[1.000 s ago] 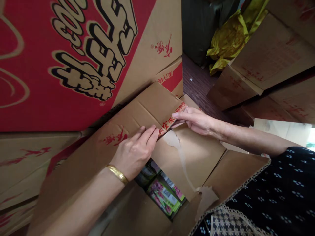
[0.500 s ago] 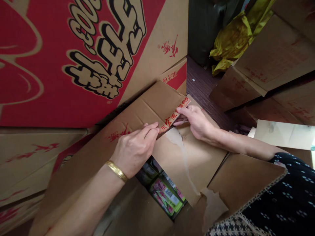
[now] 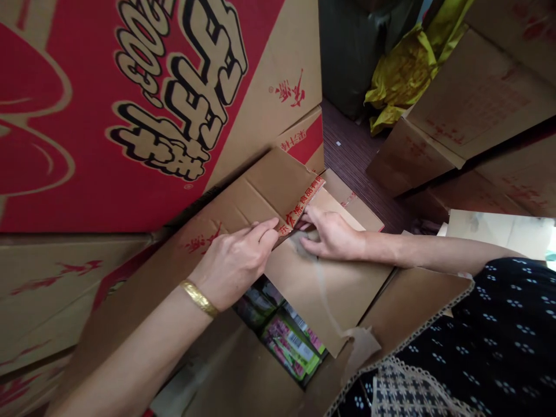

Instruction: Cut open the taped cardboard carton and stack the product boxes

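Note:
My left hand (image 3: 241, 263), with a gold bracelet (image 3: 198, 297) at the wrist, pinches the near edge of a creased cardboard flap (image 3: 278, 179). Red-printed packing tape (image 3: 299, 205) runs along that edge. At the tape's underside are the fingertips of my right hand (image 3: 334, 234); its thumb is spread apart from the fingers, over a second flap (image 3: 321, 284) with a torn, pale strip. Between the flaps of this carton, a gap shows green and pink printed packets (image 3: 291, 341) with barcodes.
A large red-and-brown carton (image 3: 87, 116) stands behind on the left, with more cartons (image 3: 47, 284) beneath it. Further boxes (image 3: 469, 104) are stacked at the right, near crumpled yellow plastic (image 3: 402, 72). Dark striped floor (image 3: 347, 145) lies between them.
My right hand has moved left and lower along the taped edge. Its thumb came off the top of the tape. My left hand stays on the flap; the view shifted slightly.

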A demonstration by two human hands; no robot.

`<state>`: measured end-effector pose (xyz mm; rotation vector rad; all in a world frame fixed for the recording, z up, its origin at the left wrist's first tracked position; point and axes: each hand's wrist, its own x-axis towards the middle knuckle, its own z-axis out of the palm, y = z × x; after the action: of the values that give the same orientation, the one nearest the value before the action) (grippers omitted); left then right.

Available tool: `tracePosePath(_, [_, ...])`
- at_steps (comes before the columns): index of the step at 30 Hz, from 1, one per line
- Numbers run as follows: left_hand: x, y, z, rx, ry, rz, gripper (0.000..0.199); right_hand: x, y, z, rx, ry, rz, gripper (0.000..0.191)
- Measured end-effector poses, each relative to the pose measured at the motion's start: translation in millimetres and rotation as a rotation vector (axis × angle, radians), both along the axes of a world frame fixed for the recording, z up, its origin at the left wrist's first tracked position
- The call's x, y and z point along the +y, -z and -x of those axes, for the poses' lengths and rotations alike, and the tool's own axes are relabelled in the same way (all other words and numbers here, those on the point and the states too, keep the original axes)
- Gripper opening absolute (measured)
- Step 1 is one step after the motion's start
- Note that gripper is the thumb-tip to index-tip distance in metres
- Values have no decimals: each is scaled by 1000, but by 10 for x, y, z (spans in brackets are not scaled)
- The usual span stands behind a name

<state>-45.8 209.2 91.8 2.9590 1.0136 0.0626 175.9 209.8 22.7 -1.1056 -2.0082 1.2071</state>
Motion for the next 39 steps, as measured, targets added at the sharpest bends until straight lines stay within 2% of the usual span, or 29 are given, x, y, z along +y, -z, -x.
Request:
tracePosePath(3, [15,-16,24,30,10,2,31,20,3,3,0,-17,-11,24])
tracePosePath(8, [50,-95,-73,272,-113,49,29,-5,-9,56,267,16,185,31])
tracePosePath(10, [76,-140,-175,369,-142,74,40,-30,1,77,256,69,201,29])
tracePosePath(12, [111,-178,-287,421,-151,109,59,-52,23,88,216,118,189,28])
tracePosePath(16, [198,-217,-455,508,-196,244,86,-68,54,74,186,147,176,27])
tracePosePath(19, [240,-211,-504,547,-190,296,91,-63,39,53,149,114,172,16])
tracePosePath(22, [208,-167,-467,507,-187,267,89,-59,26,39,167,117,169,14])
tracePosePath(25, [71,-91,-320,384,-209,200,79,-57,45,25,222,154,182,16])
tracePosePath(27, [-86,-59,-186,323,-234,142,77,-58,64,12,286,129,211,19])
tracePosePath(31, [-513,-109,-16,176,-259,-56,60,-61,79,-7,399,66,283,28])
tracePosePath(33, [-728,-137,-34,56,-221,-128,55,-62,70,-6,403,76,301,28])
tracePosePath(35, [-895,-116,-104,-7,-192,-181,59,-58,57,-2,432,89,315,26])
tracePosePath(39, [-1051,42,-233,11,-271,-226,68,-33,23,-6,509,98,350,23])
